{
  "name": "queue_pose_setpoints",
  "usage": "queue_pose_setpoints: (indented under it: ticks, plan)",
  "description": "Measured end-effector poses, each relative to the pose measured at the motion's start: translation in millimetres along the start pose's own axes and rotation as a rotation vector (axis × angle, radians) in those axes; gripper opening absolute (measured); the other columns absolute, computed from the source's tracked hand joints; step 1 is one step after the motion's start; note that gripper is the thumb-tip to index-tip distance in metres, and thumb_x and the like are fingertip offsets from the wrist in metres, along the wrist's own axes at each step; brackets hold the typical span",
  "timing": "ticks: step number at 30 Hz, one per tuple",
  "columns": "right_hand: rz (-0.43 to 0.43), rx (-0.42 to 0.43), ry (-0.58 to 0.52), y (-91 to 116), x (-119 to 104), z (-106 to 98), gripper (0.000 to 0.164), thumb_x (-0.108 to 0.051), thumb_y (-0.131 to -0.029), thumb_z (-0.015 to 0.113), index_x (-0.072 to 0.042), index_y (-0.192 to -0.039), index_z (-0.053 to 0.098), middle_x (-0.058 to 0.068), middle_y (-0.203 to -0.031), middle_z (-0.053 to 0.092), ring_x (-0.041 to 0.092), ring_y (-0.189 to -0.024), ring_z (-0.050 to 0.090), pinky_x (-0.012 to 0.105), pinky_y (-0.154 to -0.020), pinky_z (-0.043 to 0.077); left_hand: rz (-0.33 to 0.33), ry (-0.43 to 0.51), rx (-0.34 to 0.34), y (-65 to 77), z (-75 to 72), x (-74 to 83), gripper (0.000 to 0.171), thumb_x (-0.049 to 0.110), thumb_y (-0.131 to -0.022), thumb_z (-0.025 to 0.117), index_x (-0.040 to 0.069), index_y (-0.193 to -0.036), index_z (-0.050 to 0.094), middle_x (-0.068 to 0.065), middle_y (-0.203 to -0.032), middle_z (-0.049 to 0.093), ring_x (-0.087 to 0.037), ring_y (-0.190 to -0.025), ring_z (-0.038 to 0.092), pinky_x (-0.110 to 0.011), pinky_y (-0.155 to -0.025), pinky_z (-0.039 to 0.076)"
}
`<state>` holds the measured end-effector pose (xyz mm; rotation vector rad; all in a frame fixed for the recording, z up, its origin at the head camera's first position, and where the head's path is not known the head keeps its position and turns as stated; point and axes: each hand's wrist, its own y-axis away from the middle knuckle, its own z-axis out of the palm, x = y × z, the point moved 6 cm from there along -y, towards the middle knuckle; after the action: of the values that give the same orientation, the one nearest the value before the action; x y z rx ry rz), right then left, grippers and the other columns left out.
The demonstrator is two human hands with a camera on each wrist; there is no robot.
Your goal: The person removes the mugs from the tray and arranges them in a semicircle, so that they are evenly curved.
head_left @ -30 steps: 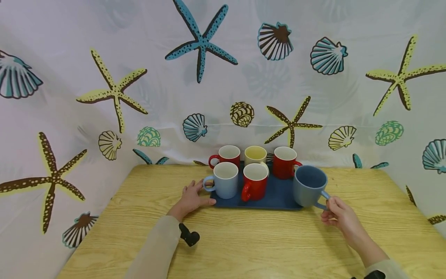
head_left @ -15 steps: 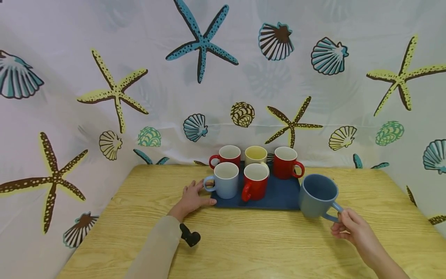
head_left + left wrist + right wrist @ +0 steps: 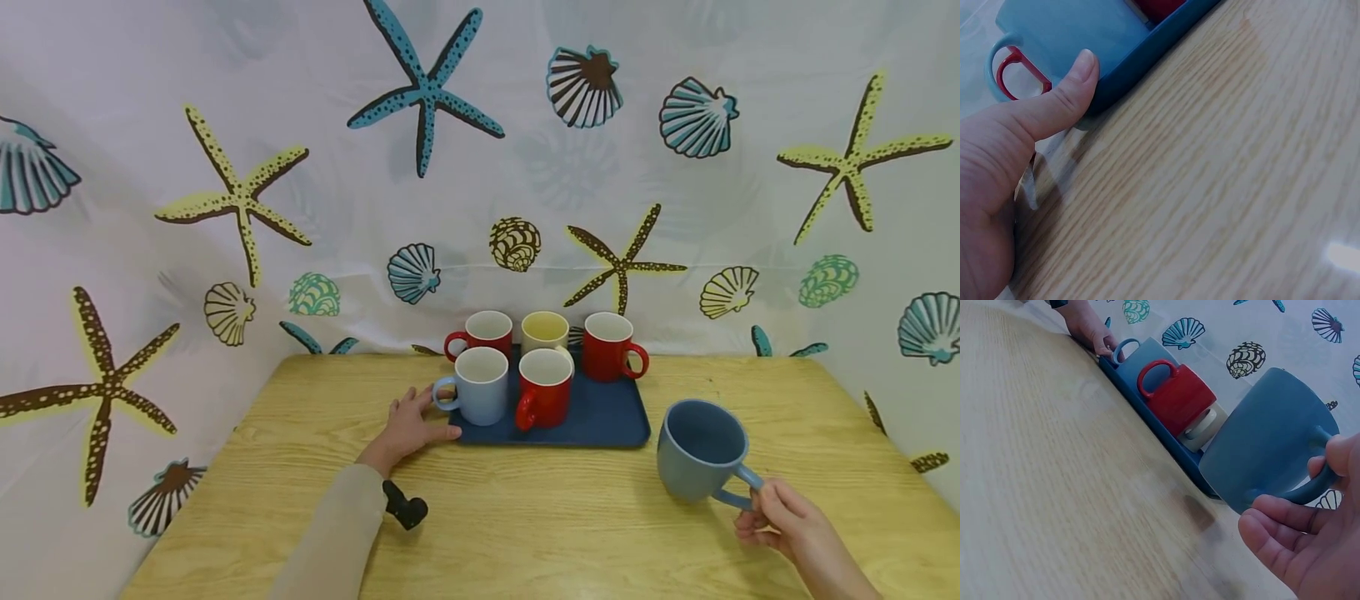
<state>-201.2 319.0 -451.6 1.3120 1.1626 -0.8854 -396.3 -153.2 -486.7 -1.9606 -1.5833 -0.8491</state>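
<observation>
My right hand [image 3: 798,529] pinches the handle of a large grey-blue mug [image 3: 697,458], seen closer as the mug [image 3: 1269,440] in the right wrist view. It is upright, off the tray's front right corner and over the table. My left hand [image 3: 408,427] rests at the left end of a dark blue tray [image 3: 607,429], thumb [image 3: 1066,97] along its front corner, other fingers spread by the side. On the tray stand a light blue mug [image 3: 480,387] next to that hand, a red mug [image 3: 546,387] beside it, and a back row of red, cream and red mugs [image 3: 609,346].
The tray sits at the back of a wooden table [image 3: 525,517], close to a white curtain [image 3: 360,200] printed with starfish and shells. The right part of the tray's front row is bare blue surface.
My right hand has carried the grey-blue mug from the tray's right end, rightward and toward me, past its edge. My left hand has stayed at the tray.
</observation>
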Motion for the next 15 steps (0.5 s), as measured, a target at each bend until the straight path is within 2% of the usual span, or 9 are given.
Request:
queue_pose_setpoints:
  ticks: [7, 15]
  plan:
    - [-0.089, -0.106, -0.010, 9.0, 6.3, -2.7, 0.037, -0.036, -0.102, 0.026, -0.007, -0.091, 0.046, 0.006, -0.092, 0.058, 0.020, -0.089, 0.062, 0.036, -0.079, 0.050, 0.053, -0.007, 0.011, -1.8, 1.4, -3.3, 0.069, 0.044, -0.072, 0.077, 0.019, -0.131, 0.053, -0.015, -0.150, 0.025, -0.041, -0.138, 0.001, -0.060, -0.105, -0.005]
    - [-0.197, -0.222, -0.142, 20.2, 6.7, 2.7, 0.033, -0.024, -0.104, 0.023, -0.012, -0.089, 0.050, 0.003, -0.093, 0.059, 0.017, -0.089, 0.062, 0.033, -0.078, 0.051, 0.057, -0.010, 0.010, -4.2, 1.1, -4.2, 0.069, 0.046, -0.072, 0.076, 0.020, -0.131, 0.052, -0.015, -0.150, 0.024, -0.041, -0.138, 0.000, -0.059, -0.105, -0.006]
